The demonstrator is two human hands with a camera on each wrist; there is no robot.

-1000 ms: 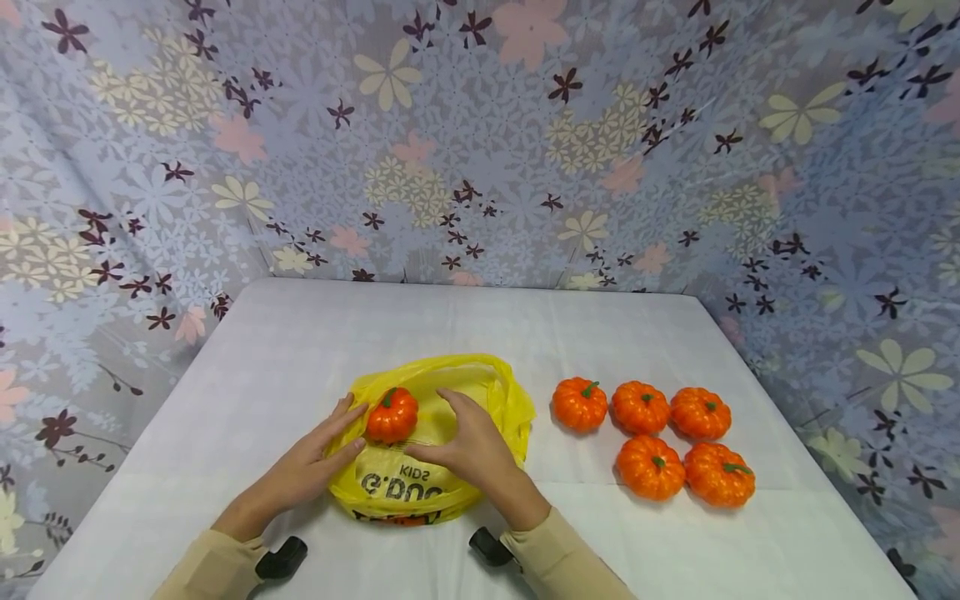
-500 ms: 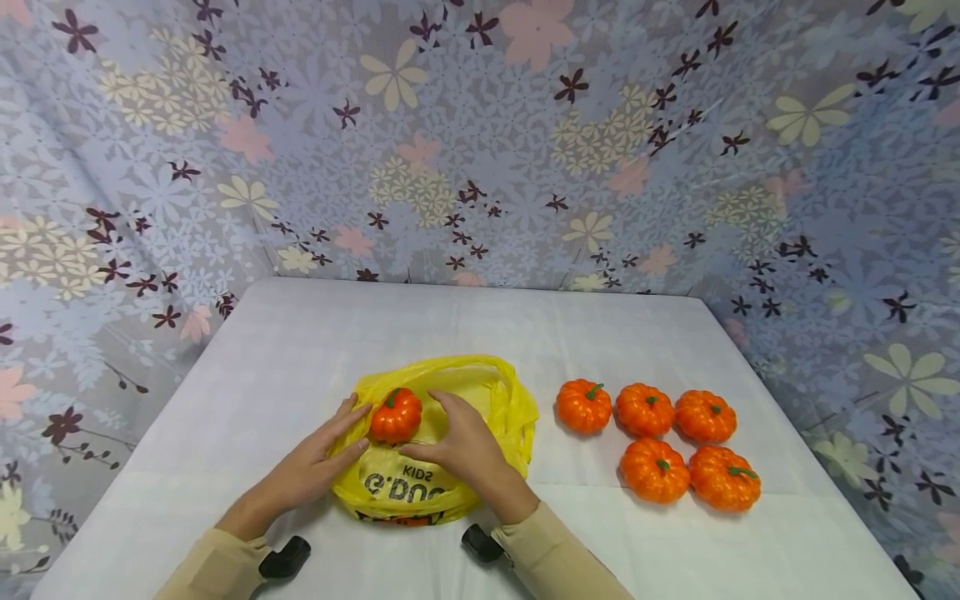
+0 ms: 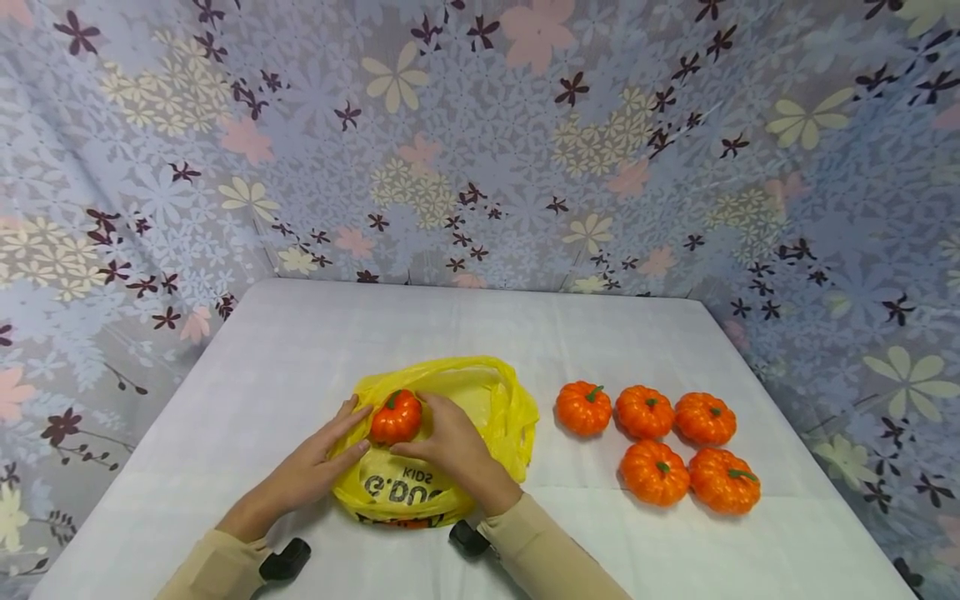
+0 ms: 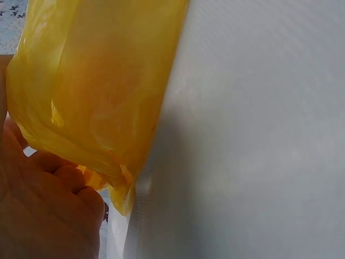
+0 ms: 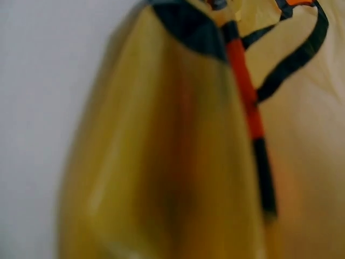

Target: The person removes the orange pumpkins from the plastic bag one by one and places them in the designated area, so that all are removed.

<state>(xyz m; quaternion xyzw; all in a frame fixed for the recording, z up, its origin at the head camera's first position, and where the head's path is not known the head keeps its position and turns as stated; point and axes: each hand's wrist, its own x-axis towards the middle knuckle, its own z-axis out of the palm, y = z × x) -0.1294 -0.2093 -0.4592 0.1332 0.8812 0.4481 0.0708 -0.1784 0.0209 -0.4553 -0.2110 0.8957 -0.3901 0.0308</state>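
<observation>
A yellow plastic bag with dark printed lettering lies on the table, its mouth spread. Inside its left part sits a small red-orange pumpkin with a green stem. My left hand holds the bag's left edge, thumb toward the inside; in the left wrist view its curled fingers are at the plastic. Reaching into the mouth from the right, my right hand has thumb and forefinger spread at the pumpkin's right side, fingertip right at its skin. In the right wrist view, blurred bag plastic hides the hand.
Several more orange pumpkins stand in two rows right of the bag, the nearest one beside its right edge. A white cloth covers the table. Flower-patterned fabric hangs behind and at both sides.
My right hand has moved left inside the bag's mouth, closing the gap to the pumpkin. The left hand stays at the bag's edge, and the other pumpkins have not moved.
</observation>
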